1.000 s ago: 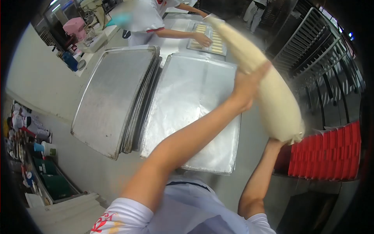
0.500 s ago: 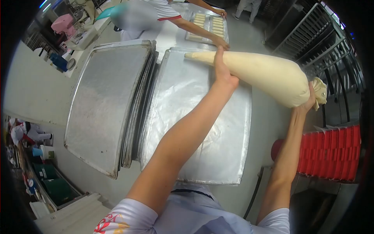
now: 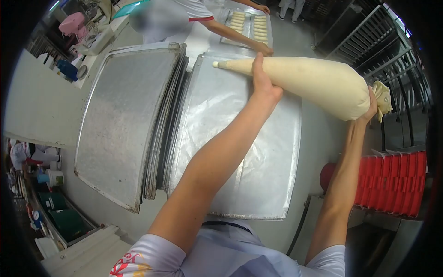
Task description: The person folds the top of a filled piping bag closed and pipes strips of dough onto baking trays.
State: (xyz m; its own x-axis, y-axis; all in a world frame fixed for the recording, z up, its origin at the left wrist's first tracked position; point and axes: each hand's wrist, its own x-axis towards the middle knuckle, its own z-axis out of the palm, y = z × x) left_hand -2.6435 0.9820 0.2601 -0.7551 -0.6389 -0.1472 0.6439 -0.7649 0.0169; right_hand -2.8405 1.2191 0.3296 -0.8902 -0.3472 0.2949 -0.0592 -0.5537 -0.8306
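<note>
A large, full, cream-coloured piping bag point(image 3: 318, 85) lies across both my hands above a lined baking tray point(image 3: 221, 184). My left hand point(image 3: 266, 85) is closed around its narrow part, thumb on the near side; the other fingers are mostly hidden beneath. At the twisted wide end, my right hand point(image 3: 367, 110) grips the neck, with the gathered cloth sticking out past it. The nozzle points left over the tray's far-left corner, and a pale blob point(image 3: 215, 64) shows at its tip. Crinkled clear film covers the tray.
To the left stands a stack of metal trays point(image 3: 122, 120). Beyond, a co-worker's hand point(image 3: 263, 49) is beside a tray of piped dough strips point(image 3: 248, 28). Red stacked crates point(image 3: 390, 182) and a metal rack point(image 3: 357, 39) stand on the right.
The piping bag and both hands have shifted slightly up in view, the wide end also to the right. A pale blob now shows more plainly at the nozzle tip.
</note>
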